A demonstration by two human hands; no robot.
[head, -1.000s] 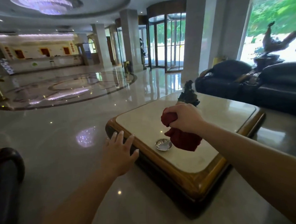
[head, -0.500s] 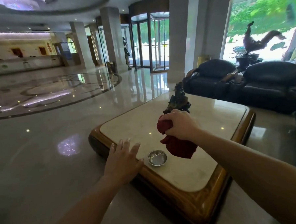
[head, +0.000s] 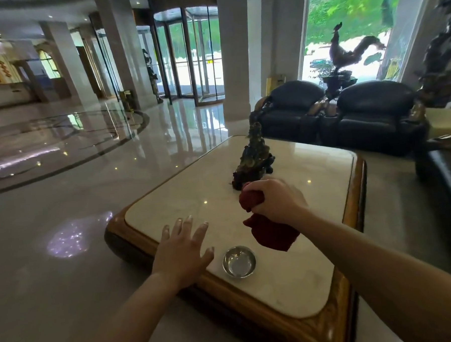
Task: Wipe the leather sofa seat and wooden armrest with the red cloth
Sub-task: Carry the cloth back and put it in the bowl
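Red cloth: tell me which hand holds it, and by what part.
The right hand grips the red cloth by its bunched upper end; the rest hangs below. The left hand holds nothing.

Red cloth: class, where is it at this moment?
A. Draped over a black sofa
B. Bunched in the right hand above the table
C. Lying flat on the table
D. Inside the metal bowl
B: the right hand grips the cloth, which hangs above the table, beside the bowl.

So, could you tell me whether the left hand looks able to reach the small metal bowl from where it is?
Probably yes: the left hand is spread open just beside the metal bowl, with only bare tabletop between them.
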